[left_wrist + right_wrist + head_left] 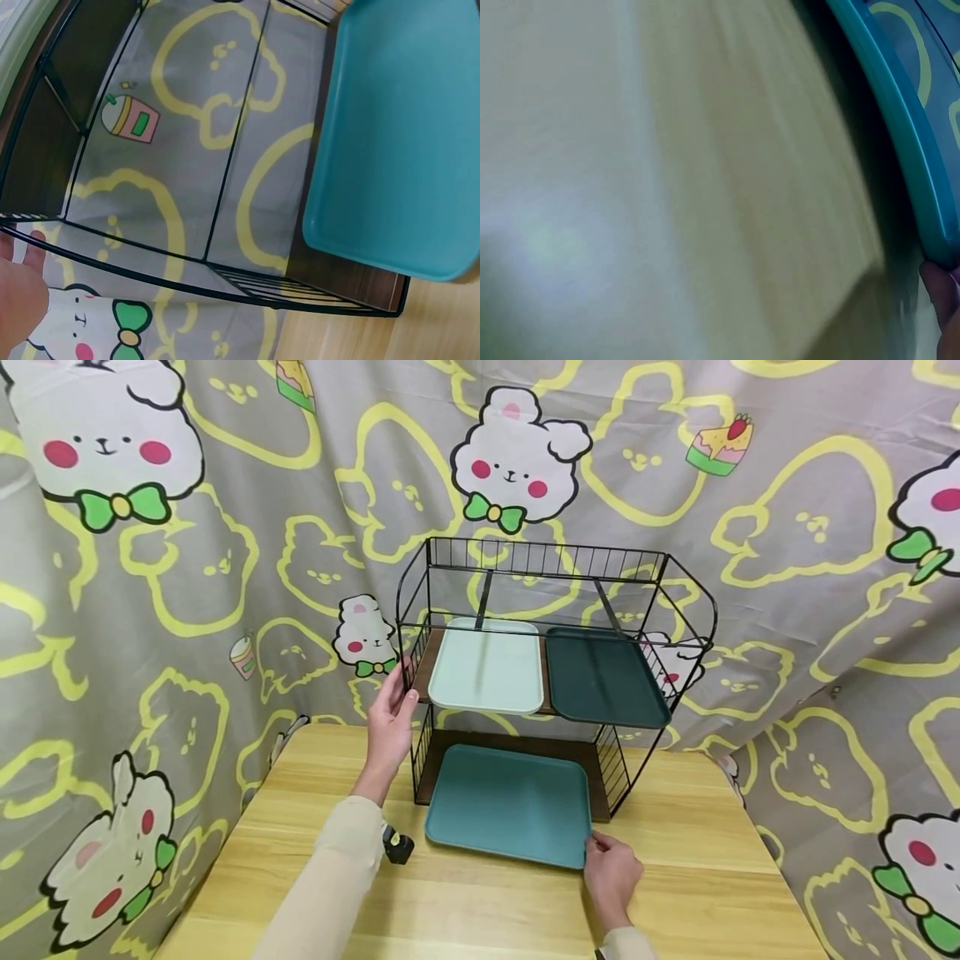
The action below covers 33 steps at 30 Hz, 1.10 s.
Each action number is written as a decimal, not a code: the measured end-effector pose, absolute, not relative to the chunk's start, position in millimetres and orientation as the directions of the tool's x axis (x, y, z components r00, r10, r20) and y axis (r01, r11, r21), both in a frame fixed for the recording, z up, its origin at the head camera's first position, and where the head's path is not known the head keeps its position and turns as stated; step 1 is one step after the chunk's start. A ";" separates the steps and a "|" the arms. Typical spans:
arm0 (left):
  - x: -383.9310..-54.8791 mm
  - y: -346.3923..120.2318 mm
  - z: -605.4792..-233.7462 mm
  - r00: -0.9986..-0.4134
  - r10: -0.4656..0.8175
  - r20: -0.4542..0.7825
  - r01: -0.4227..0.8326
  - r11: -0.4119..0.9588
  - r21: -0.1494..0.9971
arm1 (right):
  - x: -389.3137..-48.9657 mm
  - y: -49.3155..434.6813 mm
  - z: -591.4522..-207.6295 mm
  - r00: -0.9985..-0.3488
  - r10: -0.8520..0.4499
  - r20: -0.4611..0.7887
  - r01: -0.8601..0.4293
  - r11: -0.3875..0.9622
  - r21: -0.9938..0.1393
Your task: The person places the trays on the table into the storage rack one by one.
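Note:
A black wire rack with brown wooden shelves stands on the table. My left hand grips its left side at the upper shelf, the thumb in front of the wire and the fingers behind. On the lower shelf a teal tray lies with its front part sticking out past the shelf. My right hand pinches that tray at its front right corner; in the right wrist view the tray's edge shows above the tabletop. A pale mint tray and a dark green tray lie side by side on the upper shelf.
The rack stands on a light wooden table. A grey curtain with cartoon rabbits and yellow outlines hangs behind and at both sides. Black wire rails and two cross bars run above the upper trays.

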<state>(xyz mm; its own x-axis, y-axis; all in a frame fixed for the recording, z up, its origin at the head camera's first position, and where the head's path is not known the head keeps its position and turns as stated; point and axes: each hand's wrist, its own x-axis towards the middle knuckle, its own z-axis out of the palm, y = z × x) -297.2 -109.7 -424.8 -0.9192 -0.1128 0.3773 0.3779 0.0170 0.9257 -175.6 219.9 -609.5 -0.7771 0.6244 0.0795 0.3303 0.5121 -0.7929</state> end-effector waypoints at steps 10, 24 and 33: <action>-299.4 -105.4 -424.9 -0.919 -0.121 0.376 0.378 0.007 0.926 | -207.9 225.4 -603.3 -0.799 0.601 0.036 0.346 0.508 -0.789; -301.4 -105.7 -424.2 -0.918 -0.114 0.380 0.380 0.025 0.925 | -201.7 222.9 -600.6 -0.877 0.470 0.106 0.231 0.603 -0.763; -300.0 -107.0 -424.8 -0.917 -0.115 0.381 0.382 0.017 0.924 | -194.4 208.7 -610.8 -0.890 0.431 0.145 0.194 0.648 -0.737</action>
<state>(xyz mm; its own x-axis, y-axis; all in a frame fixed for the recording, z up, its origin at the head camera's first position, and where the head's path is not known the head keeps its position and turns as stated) -300.0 -107.0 -424.8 -0.9172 -0.1154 0.3813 0.3820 0.0167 0.9240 -194.4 208.7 -610.8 -0.8905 0.4314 0.1448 0.1939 0.6475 -0.7370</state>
